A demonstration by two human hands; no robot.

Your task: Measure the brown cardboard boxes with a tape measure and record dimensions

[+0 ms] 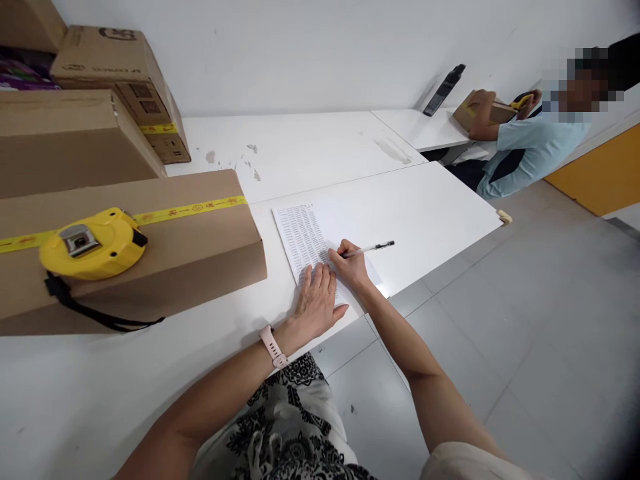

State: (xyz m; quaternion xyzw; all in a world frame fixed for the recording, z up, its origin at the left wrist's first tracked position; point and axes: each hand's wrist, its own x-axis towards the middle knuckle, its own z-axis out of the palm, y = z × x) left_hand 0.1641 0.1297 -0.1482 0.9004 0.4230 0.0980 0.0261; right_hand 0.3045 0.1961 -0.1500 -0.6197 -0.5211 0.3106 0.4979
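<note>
A printed sheet of paper (pixel 300 233), with columns of small text I cannot read, lies on the white table in front of me. My left hand (pixel 316 301) rests flat over its lower part, fingers spread, a pale pink watch (pixel 273 347) on the wrist. In my right hand (pixel 353 263) is a pen (pixel 373 248) with a clear barrel and black end, pointing up to the right. The fingers are closed round it and the hand rests on the paper. The pen's tip is hidden by the fingers.
To the left, a yellow tape measure (pixel 95 245) with a black strap lies on a taped cardboard box (pixel 200 233). More boxes (pixel 115 73) stack behind. At the far right a person (pixel 530 147) handles a small box (pixel 480 113) near a black bottle (pixel 444 90).
</note>
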